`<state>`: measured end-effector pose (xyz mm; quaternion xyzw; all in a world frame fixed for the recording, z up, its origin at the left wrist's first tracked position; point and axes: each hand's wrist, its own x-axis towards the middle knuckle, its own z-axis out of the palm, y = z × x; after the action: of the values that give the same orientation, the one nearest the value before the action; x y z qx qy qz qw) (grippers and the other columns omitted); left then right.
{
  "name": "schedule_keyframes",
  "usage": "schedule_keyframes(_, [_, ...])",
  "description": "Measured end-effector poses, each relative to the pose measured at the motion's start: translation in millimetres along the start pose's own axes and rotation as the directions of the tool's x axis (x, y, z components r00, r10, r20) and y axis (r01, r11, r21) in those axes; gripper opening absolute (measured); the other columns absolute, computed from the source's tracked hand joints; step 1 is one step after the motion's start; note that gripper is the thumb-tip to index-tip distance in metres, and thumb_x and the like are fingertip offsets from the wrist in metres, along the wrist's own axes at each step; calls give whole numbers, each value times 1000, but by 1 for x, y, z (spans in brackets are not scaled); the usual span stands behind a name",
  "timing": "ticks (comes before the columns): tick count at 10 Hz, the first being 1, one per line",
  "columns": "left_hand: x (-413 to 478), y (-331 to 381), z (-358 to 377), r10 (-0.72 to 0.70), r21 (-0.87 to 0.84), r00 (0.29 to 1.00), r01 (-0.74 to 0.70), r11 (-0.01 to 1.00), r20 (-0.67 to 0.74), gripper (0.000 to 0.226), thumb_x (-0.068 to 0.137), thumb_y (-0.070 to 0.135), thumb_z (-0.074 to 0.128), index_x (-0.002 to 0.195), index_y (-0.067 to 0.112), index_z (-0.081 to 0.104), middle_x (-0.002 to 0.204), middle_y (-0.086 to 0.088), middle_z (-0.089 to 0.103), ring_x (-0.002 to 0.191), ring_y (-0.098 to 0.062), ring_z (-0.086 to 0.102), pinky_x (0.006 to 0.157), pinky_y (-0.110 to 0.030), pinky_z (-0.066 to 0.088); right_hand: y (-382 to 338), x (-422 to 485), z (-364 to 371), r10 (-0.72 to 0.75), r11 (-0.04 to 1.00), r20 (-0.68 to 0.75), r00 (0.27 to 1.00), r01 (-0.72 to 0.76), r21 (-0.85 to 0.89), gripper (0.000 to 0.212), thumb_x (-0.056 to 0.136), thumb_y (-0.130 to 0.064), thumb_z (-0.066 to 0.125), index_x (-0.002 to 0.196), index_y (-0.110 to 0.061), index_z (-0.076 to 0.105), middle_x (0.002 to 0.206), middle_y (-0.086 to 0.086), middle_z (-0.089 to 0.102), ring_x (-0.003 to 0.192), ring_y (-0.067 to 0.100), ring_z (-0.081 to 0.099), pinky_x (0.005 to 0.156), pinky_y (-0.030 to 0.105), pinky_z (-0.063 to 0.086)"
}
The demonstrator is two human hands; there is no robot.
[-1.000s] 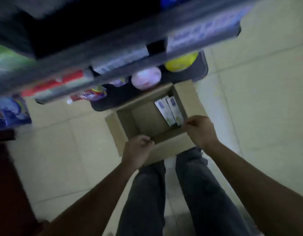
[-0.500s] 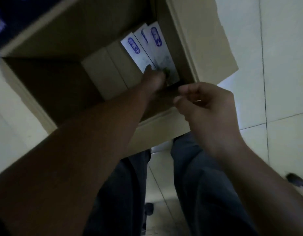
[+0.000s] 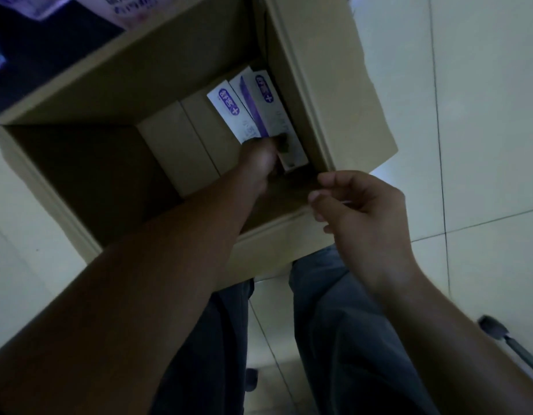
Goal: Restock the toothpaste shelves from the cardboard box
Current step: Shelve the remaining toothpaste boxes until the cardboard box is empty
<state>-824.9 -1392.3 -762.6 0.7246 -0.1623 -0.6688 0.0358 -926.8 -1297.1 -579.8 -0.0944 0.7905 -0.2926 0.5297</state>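
Observation:
An open cardboard box [image 3: 115,163] sits on the floor in front of my knees. In its far right corner lie three white toothpaste cartons [image 3: 229,112] with purple logos. My left hand [image 3: 259,160] reaches deep into the box and its fingers curl round the near ends of the cartons; the middle carton is tipped up on edge. My right hand [image 3: 358,217] hovers over the box's near right corner with loosely curled fingers, holding nothing.
The box's right flap [image 3: 343,85] stands open over pale floor tiles [image 3: 484,130]. A dark shelf base with packaged goods [image 3: 49,34] lies beyond the box at top left. My legs in grey trousers [image 3: 334,339] are below; a dark object [image 3: 496,327] lies at lower right.
My left hand left the box rim, reached down inside and took hold of the cartons, tipping the middle one. My head dropped closer to the box. My right hand came off the rim.

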Motion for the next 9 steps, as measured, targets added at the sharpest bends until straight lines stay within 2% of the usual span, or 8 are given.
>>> schedule_keyframes(2, [-121,27,-84,-77,-190,984,107,976,161,23,95,28,68,115,17,69,105,-2,78,94,-16,72,78,-26,53,-29,-22,1,42,996,-67,997,-37,80,17,85,-17,78,102,-18,73,87,8,73,75,24,66,73,44,55])
schedule_keyframes(3, [-174,36,-115,-40,-330,975,113,937,219,52,86,26,73,135,12,61,124,-11,73,115,-23,71,95,-35,55,-39,-38,13,132,986,58,990,-137,96,44,78,-43,82,116,-26,67,100,-6,72,87,10,68,76,36,53])
schedule_keyframes(4, [-202,40,-116,-19,-365,959,126,923,282,55,86,22,73,136,4,60,124,-16,72,117,-24,69,99,-37,55,-44,-55,30,184,978,228,956,-202,57,47,67,-63,74,104,-35,72,95,-3,73,87,23,71,76,43,56])
schedule_keyframes(5, [-207,42,-105,-23,-202,938,99,974,347,43,88,28,71,128,10,66,118,-13,75,109,-23,73,88,-36,60,-38,-61,38,117,976,184,976,-147,158,43,77,-43,82,92,-4,72,82,21,71,66,31,69,56,43,51])
schedule_keyframes(6, [-182,48,-95,-5,73,950,-19,997,311,41,86,47,71,120,25,70,116,-4,77,106,-21,74,90,-44,56,-27,-54,27,105,953,71,992,-121,279,22,80,-25,84,92,-10,75,76,13,74,57,18,65,46,30,47])
schedule_keyframes(7, [-126,55,-86,92,171,995,-99,980,50,31,88,41,68,110,20,71,102,2,75,94,-21,71,83,-37,50,-13,-43,10,30,976,-4,1000,-29,218,17,78,-27,85,92,-20,77,78,-1,76,60,11,68,50,23,49])
schedule_keyframes(8, [-55,63,-79,206,322,977,-176,930,-62,27,96,23,62,123,18,64,108,2,68,106,-22,66,93,-39,52,-1,-36,-3,-4,984,-81,997,18,175,17,74,-31,88,81,-21,76,65,0,72,55,11,63,51,26,46])
schedule_keyframes(9, [-3,73,-73,316,570,943,-202,796,-107,52,97,17,63,146,13,46,131,-7,59,118,-26,59,102,-42,51,8,-29,-7,-39,980,-92,995,56,190,20,67,-37,85,78,-22,77,63,-8,72,55,1,63,49,12,44])
